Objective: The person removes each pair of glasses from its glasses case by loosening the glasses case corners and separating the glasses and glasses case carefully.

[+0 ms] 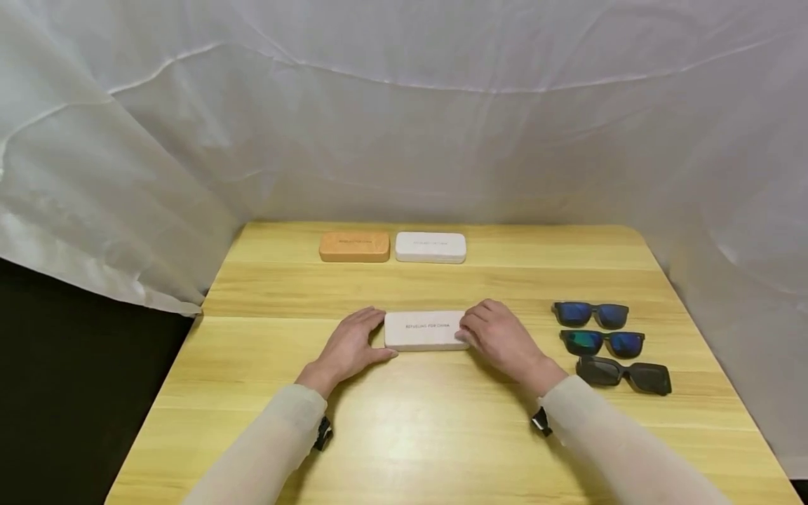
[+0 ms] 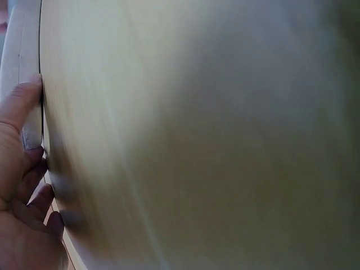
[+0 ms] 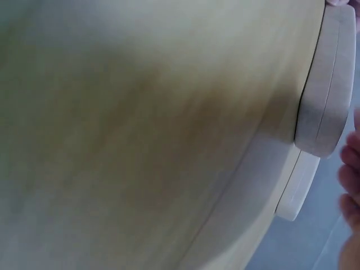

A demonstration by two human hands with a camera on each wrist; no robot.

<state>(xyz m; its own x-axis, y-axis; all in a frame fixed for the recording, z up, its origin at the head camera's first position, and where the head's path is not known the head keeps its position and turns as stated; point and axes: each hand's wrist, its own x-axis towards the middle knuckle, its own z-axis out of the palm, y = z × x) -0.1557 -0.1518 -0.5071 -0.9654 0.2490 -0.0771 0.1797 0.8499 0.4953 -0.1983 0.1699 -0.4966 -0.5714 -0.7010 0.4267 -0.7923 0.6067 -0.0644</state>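
Observation:
A closed off-white glasses case with printed lettering lies flat in the middle of the wooden table. My left hand holds its left end, thumb along the front side and fingers round the far left corner. In the left wrist view, the thumb rests against the case's side near the seam. My right hand is over the case's right end, its fingers loosely bent at the lid's edge. The right wrist view shows the fingers beside the case, with a gap between them.
An orange glasses case and a white glasses case lie side by side near the table's back edge. Three pairs of dark sunglasses sit at the right: the back pair, the middle pair and the front pair. White curtains hang behind.

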